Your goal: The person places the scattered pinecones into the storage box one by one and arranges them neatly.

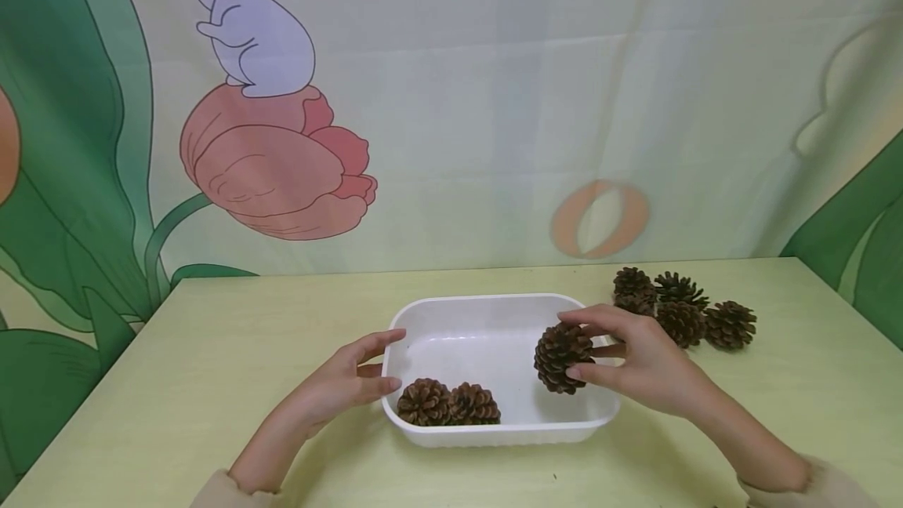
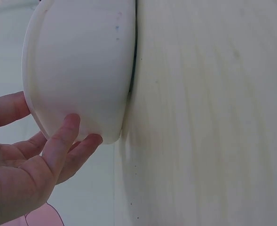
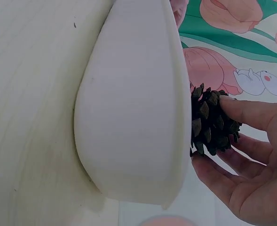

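A white plastic tub (image 1: 487, 304) stands mid-table, with two brown pine cones (image 1: 447, 403) lying in its near left corner. My right hand (image 1: 638, 363) grips a third pine cone (image 1: 562, 357) by its sides, held over the tub's right end. In the right wrist view the pine cone (image 3: 213, 123) sits just above the rim of the tub (image 3: 133, 108), between thumb and fingers. My left hand (image 1: 346, 382) rests against the tub's left end, fingers relaxed. The left wrist view shows fingertips (image 2: 75, 123) touching the tub wall (image 2: 77, 66).
Several more pine cones (image 1: 677, 309) lie in a cluster on the pale green table (image 1: 212, 382), right of the tub and behind my right hand. A cartoon curtain (image 1: 451, 100) hangs close behind the table's far edge.
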The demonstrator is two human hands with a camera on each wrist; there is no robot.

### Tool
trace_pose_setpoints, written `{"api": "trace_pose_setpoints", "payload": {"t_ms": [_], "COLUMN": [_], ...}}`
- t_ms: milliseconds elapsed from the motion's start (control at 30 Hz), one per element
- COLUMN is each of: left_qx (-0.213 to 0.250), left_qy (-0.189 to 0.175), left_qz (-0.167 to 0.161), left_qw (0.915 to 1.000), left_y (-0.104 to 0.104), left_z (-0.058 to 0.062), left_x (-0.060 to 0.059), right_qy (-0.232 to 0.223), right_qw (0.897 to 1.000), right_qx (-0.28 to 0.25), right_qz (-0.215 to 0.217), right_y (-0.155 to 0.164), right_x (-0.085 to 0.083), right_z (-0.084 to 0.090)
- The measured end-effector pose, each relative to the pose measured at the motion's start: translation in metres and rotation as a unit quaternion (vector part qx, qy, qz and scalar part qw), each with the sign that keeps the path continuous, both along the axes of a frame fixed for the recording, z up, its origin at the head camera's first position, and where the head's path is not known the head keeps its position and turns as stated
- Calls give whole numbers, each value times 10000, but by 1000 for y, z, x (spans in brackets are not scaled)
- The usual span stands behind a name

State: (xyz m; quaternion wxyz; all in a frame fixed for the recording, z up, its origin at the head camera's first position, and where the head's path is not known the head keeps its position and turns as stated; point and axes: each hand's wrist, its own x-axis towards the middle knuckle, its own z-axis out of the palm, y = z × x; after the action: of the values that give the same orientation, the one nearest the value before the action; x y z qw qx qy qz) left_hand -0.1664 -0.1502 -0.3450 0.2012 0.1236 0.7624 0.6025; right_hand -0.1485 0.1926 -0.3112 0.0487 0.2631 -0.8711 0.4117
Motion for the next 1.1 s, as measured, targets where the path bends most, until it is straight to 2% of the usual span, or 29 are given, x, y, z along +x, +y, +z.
{"api": "trace_pose_setpoints", "payload": {"t_ms": [233, 600, 1100], "left_qx": [-9, -59, -48], "left_qy": [-27, 3, -6], "left_qz": [30, 48, 76], "left_qw": [10000, 10000, 10000], "left_y": [1, 1, 1], "left_z": [0, 1, 0], "left_x": [0, 0, 0], "right_qy": [-328, -342, -612], "right_qw": [9994, 9983, 9943], "right_qx": [110, 163, 213], "right_qz": [52, 437, 852], "right_y": [-7, -14, -23], "right_x": [-1, -3, -5], "right_z": [-5, -13, -21]}}
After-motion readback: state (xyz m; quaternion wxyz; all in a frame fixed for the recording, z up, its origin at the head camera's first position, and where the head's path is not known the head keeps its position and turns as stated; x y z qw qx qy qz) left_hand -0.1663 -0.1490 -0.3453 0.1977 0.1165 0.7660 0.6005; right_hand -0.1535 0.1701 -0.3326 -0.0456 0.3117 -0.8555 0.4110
